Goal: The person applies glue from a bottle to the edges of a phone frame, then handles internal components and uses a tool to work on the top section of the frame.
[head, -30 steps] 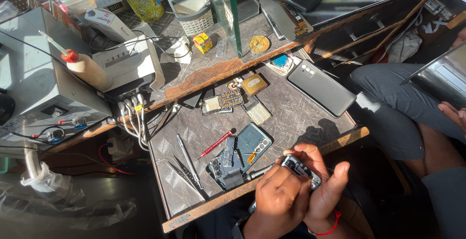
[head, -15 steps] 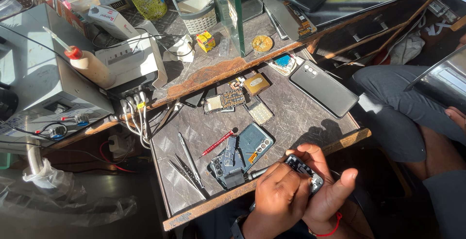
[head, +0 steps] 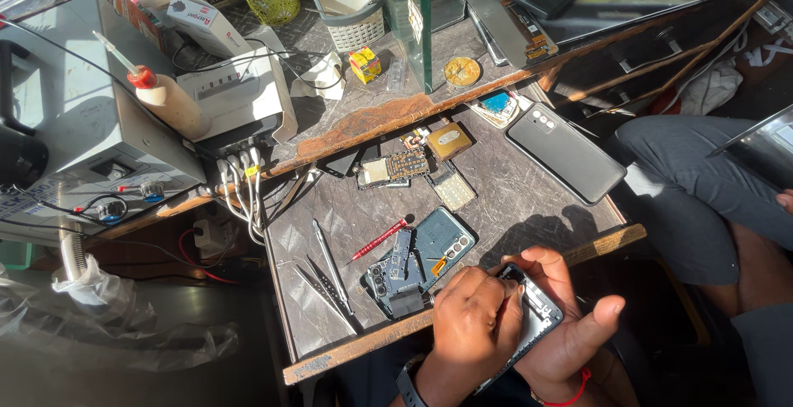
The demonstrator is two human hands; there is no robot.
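Note:
I hold a small opened phone frame (head: pixel 538 314) below the front edge of the work tray. My right hand (head: pixel 574 324) cradles it from underneath, thumb and fingers around its sides. My left hand (head: pixel 471 324), with a dark wristband, presses its fingertips onto the frame's upper end; whether it holds a tool is hidden. Just left of my hands, on the tray, lies an opened blue phone (head: pixel 421 258) with its parts exposed.
On the grey tray (head: pixel 537 200): a red screwdriver (head: pixel 377 240), tweezers (head: pixel 328 271), a circuit board (head: pixel 395 167), a black phone back (head: pixel 566 152). Behind, a shelf carries a glue bottle (head: pixel 165 97), a white machine (head: pixel 70 118), cables and baskets. Another person's knee (head: pixel 702 176) sits right.
My hands have shifted a little with the phone frame; my left fingers now press higher on it. The camera view moved slightly. Nothing on the tray has moved.

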